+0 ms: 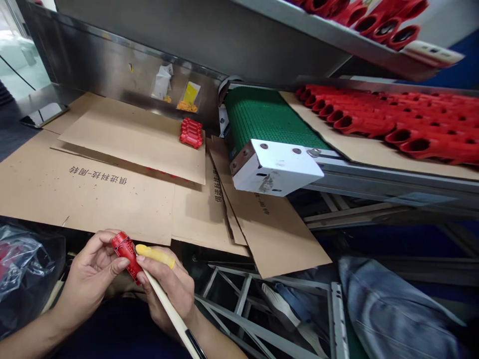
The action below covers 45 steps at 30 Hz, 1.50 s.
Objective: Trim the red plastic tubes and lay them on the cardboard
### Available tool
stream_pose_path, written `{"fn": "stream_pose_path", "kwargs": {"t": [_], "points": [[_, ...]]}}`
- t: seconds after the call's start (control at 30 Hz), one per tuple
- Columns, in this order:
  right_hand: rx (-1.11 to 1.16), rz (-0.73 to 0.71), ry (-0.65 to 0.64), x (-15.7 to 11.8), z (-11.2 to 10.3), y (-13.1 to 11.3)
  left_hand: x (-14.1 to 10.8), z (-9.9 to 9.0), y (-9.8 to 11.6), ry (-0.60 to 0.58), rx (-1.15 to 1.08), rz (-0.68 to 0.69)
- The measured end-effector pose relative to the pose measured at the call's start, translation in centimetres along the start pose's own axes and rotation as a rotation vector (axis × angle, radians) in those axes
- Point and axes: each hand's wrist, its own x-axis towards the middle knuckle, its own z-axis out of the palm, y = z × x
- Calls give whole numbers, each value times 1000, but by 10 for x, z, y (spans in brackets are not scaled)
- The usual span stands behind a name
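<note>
My left hand (pixel 92 274) is closed round a small red plastic housing (pixel 127 254), with the thumb and fingers on its sides. My right hand (pixel 172 284) wears a yellow finger cot (pixel 155 254) on one finger. It grips a long cream-coloured stick-like tool (pixel 168 311) with a black section lower down; the tip is hidden at the housing. The right fingers also touch the housing's lower end. Both hands are in front of the cardboard's near edge, at lower left.
Cardboard sheets (pixel 86 194) cover the bench, with several red housings (pixel 191 132) standing on the top sheet. A green conveyor belt (pixel 269 117) with a white end bracket (pixel 277 167) carries rows of red housings (pixel 366 119). Small bags (pixel 189 97) hang behind. A person's denim-clad leg (pixel 389 304) is at right.
</note>
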Motion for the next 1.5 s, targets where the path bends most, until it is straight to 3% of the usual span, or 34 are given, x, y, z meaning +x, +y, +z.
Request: {"fn": "stream_pose_path", "kwargs": {"t": [0.27,0.53,0.93,1.07,1.27,1.33,1.5], "points": [[-76,-88,7,-5,4,1,-2,3,-1,24,-11,45],[29,5,-1,-2,-1,-2,-2,2,-3,21,-43,1],[45,7,-3,-2,-1,-2,-3,0,-5,-6,-13,28],[63,22,-64,1,-5,0,-1,1,-4,-4,-11,36],[-53,-72,-244,5,-12,10,-1,-1,-6,-15,-31,-36],[-71,-54,-192,4,-13,14,-3,-3,-10,-30,-64,-95],[-112,119,190,-2,-14,18,-6,-7,-17,-67,-127,-234]]}}
